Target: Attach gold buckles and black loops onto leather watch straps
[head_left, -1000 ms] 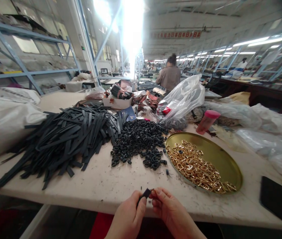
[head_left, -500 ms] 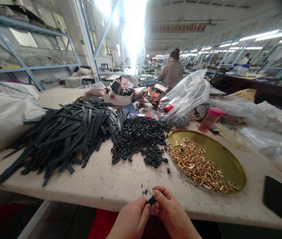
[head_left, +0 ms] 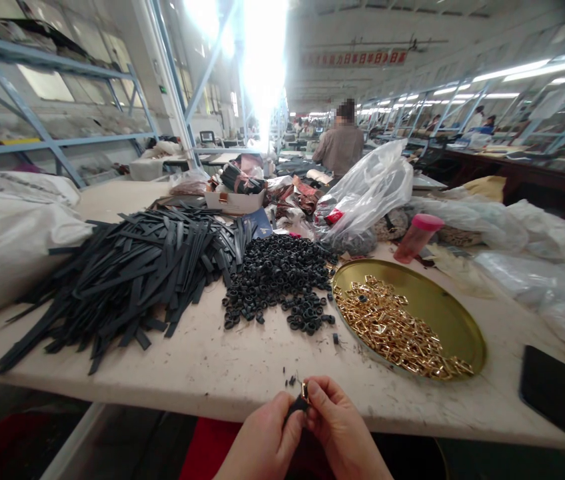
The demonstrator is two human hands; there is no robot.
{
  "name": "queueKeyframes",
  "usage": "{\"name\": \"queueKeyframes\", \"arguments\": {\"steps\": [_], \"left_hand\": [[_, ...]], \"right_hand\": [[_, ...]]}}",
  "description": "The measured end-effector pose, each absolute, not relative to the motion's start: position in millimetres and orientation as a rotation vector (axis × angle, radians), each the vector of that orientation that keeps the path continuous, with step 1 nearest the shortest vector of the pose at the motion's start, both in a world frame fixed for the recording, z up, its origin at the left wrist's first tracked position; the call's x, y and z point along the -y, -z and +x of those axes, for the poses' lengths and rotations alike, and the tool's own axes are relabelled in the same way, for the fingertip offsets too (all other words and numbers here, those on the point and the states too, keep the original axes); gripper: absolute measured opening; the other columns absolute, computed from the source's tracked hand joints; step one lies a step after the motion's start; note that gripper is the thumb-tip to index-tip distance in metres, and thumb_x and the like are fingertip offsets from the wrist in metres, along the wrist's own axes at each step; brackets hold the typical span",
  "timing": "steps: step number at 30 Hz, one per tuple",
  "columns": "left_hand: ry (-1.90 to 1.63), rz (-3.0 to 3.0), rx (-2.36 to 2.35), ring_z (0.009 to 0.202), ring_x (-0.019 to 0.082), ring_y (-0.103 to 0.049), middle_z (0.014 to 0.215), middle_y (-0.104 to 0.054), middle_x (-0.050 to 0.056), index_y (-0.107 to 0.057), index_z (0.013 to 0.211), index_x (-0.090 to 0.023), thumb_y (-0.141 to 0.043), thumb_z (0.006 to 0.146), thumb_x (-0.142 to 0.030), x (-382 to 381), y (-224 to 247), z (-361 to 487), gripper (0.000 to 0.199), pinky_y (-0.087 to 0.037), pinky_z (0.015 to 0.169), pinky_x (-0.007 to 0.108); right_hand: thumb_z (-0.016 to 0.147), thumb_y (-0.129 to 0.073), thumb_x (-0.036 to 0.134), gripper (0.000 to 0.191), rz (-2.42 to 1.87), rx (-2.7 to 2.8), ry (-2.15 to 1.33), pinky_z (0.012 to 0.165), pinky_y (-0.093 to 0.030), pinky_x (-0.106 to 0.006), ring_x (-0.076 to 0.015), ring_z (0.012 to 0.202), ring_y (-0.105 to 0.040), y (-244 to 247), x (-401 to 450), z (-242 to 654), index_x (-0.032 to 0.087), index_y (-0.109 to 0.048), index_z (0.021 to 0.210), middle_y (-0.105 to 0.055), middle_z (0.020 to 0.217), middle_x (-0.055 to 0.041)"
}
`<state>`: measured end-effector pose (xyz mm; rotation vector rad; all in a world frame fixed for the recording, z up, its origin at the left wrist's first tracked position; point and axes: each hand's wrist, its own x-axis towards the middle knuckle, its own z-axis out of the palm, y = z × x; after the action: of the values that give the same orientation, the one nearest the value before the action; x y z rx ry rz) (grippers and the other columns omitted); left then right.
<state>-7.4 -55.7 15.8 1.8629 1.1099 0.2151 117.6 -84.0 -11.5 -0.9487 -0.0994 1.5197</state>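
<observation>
We see white glare (head_left: 265, 73) burning out at upper centre, while tube lights (head_left: 517, 72) glow at right under a dim ceiling (head_left: 392, 30). Gold metal pieces (head_left: 402, 333) glint; below the table (head_left: 197, 373), everything falls dark. We find the background soft, the edges stretched, the upper-right corner blackened, and 1 person's head (head_left: 345, 112) pixelated.

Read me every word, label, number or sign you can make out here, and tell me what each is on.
"日事日毕日…日高": red lettering on the banner at the back; its other characters are too blurred to be sure of.
Dark print on the white sack: too blurred to read.
Small green sign on the pillar: too small to read.
I can read no numbers or brands.
</observation>
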Motion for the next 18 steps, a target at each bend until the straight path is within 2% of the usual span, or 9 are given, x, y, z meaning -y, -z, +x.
{"name": "queueKeyframes", "arguments": {"steps": [5,10,14,18], "left_hand": [[-0.228,1.838,-1.139,0.066,0.018,-0.056,0.075,-0.062,0.007,-0.052,0.077,-0.017,-0.036,0.083,-0.029,61,-15,-9,0.021,-0.038,0.061,0.025],[-0.279,1.487,-1.092,0.045,0.009,-0.047,0.066,-0.058,-0.001,-0.051,0.092,-0.015,-0.041,0.081,-0.03,61,-16,-8,0.022,-0.034,0.045,0.019],[-0.314,1.393,-1.068,0.04,0.006,-0.04,0.059,-0.053,-0.002,-0.052,0.08,-0.014,-0.04,0.082,-0.037,59,-12,-7,0.026,-0.027,0.038,0.017],[-0.449,1.38,-1.052,0.041,0.005,-0.04,0.059,-0.051,-0.003,-0.05,0.076,-0.014,-0.045,0.079,-0.04,61,-6,-3,0.026,-0.029,0.04,0.017]], "right_hand": [[0.056,-0.079,0.031,0.028,-0.974,0.141,-1.469,0.042,-0.037,-0.013,-0.0022,0.043,-0.042,11,85,120,0.015,-0.059,0.068,-0.053,0.054,0.0064],[0.06,-0.076,0.032,0.028,-1.043,0.228,-1.424,0.043,-0.036,-0.012,-0.0022,0.045,-0.041,8,85,127,0.014,-0.057,0.069,-0.051,0.054,0.0066],[0.063,-0.073,0.036,0.028,-1.053,0.257,-1.416,0.042,-0.036,-0.015,-0.0043,0.044,-0.043,19,87,120,0.016,-0.055,0.073,-0.052,0.054,0.0064],[0.065,-0.07,0.041,0.031,-1.057,0.367,-1.451,0.041,-0.034,-0.019,-0.0063,0.042,-0.043,33,92,107,0.016,-0.054,0.075,-0.051,0.053,0.0061]]}}
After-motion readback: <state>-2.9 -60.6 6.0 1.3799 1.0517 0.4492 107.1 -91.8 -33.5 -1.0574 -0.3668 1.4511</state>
